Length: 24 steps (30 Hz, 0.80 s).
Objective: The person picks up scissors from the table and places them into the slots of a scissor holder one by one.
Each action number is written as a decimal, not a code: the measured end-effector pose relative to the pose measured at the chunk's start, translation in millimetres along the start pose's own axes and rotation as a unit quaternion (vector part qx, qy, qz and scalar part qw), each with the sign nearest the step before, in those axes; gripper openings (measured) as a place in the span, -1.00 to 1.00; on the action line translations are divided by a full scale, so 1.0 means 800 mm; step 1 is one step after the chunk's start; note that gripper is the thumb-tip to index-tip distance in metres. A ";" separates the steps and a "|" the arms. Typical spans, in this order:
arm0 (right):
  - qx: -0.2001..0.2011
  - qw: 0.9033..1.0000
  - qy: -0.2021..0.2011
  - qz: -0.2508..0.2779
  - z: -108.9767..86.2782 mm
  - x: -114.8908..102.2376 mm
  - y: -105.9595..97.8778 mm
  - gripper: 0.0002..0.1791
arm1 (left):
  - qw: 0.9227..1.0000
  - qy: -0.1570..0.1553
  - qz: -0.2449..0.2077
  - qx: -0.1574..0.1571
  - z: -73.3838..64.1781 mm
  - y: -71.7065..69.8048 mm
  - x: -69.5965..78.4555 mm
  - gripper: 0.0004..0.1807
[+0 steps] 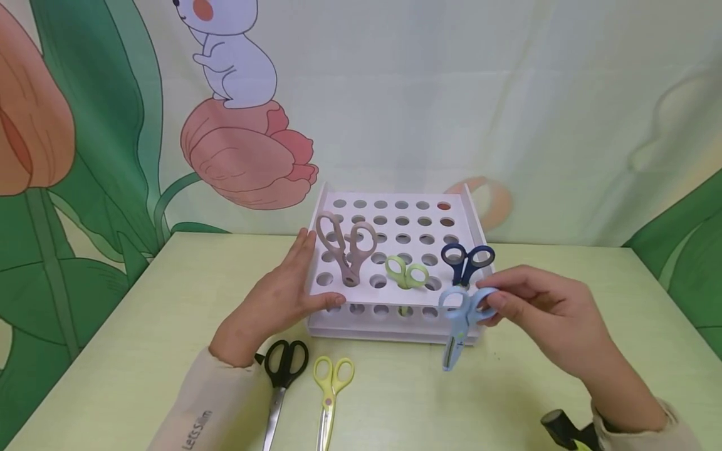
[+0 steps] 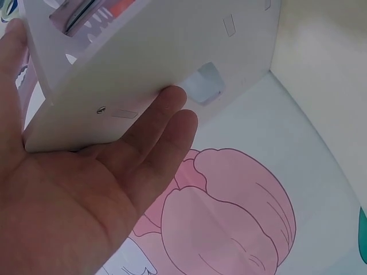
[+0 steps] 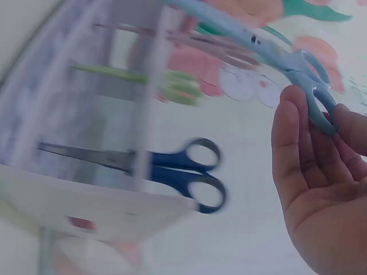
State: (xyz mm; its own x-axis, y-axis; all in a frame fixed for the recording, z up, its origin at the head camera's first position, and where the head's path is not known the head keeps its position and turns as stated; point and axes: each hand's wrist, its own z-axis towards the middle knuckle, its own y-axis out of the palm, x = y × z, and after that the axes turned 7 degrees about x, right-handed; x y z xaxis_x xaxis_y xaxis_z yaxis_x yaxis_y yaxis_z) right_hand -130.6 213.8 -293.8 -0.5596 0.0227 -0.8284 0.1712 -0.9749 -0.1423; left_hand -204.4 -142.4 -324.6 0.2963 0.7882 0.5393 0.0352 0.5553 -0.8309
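Note:
My right hand (image 1: 555, 319) pinches one handle loop of light blue scissors (image 1: 459, 322) between thumb and fingers. Their blade points down in front of the right front corner of a white rack (image 1: 361, 333) with rows of round holes. At the rack's left side, my left hand (image 1: 265, 300) rests with its fingers extended along the side panel and its thumb at the front edge. Mauve-grey scissors (image 1: 351, 272), small light green scissors (image 1: 403, 279) and navy scissors (image 3: 172, 175) stand in holes with handles up. The navy pair is just behind the light blue one.
Black-handled scissors (image 1: 286, 369) and yellow scissors (image 1: 328, 394) lie on the pale green table (image 1: 141, 351) in front of the rack. By the right sleeve lies a black and yellow-green object (image 1: 558, 426), partly out of frame. A printed cloth (image 1: 395, 94) hangs behind the table.

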 end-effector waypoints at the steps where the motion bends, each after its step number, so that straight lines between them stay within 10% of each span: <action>1: 0.013 1.000 -0.004 0.008 0.003 -0.005 -0.002 -0.78 | 1.000 -0.003 -0.002 -0.001 0.000 0.001 0.000 0.34; 18: 0.168 0.969 -0.076 0.165 0.047 -0.036 -0.007 -0.84 | 1.000 -0.017 -0.015 0.008 0.001 0.005 0.001 0.36; 24: 0.212 0.943 -0.090 0.240 0.055 -0.041 -0.017 -0.80 | 1.000 -0.013 -0.012 0.013 0.000 0.005 0.002 0.36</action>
State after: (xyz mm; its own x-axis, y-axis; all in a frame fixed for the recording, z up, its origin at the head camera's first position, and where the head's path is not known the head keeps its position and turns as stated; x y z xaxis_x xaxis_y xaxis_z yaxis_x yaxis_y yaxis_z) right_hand -149.9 216.3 -240.6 -0.6356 -0.4437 -0.6317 0.1206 -0.8654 0.4864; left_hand -204.0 -139.1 -327.0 0.2707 0.7814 0.5622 0.0164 0.5802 -0.8143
